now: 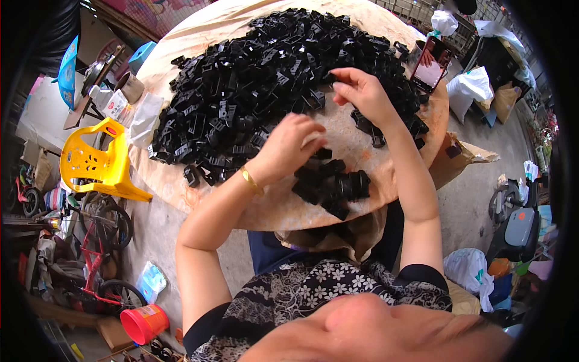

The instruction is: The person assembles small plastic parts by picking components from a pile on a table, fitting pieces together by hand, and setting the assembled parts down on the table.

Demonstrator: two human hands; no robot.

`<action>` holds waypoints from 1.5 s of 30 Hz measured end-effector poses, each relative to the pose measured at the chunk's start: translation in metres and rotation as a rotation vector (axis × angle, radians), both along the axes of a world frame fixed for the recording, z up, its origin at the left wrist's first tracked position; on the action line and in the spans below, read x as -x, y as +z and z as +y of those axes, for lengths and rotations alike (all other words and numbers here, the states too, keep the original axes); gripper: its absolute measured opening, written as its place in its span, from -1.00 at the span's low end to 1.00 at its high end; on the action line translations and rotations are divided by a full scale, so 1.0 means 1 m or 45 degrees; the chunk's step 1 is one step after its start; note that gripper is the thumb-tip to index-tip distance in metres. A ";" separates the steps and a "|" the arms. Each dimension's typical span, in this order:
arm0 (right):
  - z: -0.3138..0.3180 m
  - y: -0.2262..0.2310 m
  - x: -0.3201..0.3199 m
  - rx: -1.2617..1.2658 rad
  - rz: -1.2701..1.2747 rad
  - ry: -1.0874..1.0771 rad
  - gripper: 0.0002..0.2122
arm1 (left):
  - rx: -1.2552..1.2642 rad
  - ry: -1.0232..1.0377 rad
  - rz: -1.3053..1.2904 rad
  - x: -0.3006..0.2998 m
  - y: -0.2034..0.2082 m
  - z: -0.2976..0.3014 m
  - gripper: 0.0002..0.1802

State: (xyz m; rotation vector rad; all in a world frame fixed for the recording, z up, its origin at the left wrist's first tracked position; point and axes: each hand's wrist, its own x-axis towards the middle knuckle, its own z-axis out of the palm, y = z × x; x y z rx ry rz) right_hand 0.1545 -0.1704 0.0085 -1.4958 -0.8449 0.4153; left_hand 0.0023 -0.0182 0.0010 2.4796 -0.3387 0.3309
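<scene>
A broad heap of small black plastic parts [241, 90], too jumbled to tell their exact kind, covers much of a round table [199, 196]. My left hand [289, 145], with a gold bracelet at its wrist, hovers at the heap's near edge. Its fingers curl loosely, with a gap to the thumb and nothing visible between them. Farther right, my right hand [365, 96] reaches to the heap's inner edge, thumb and forefinger apart, no part plainly held. Nearer my body lies a smaller group of black parts [332, 186], just below my left hand.
At the table's right rim a phone [431, 63] stands propped up. A white bag [146, 119] and a yellow plastic chair [99, 160] are at the left edge. Below the right rim is a brown paper sack [455, 160]. A red bucket [145, 323] stands on the floor.
</scene>
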 end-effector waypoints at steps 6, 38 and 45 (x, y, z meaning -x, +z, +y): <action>0.028 -0.032 -0.001 0.006 -0.482 -0.139 -0.82 | -0.342 0.175 -0.420 -0.027 -0.026 0.011 -0.75; 0.004 0.007 0.039 -0.090 -0.450 0.252 -0.75 | 1.489 0.212 0.276 -0.006 0.004 0.013 -0.65; 0.006 0.005 0.041 -0.105 -0.584 0.164 -0.74 | 1.455 0.180 0.443 -0.005 0.001 0.015 -0.66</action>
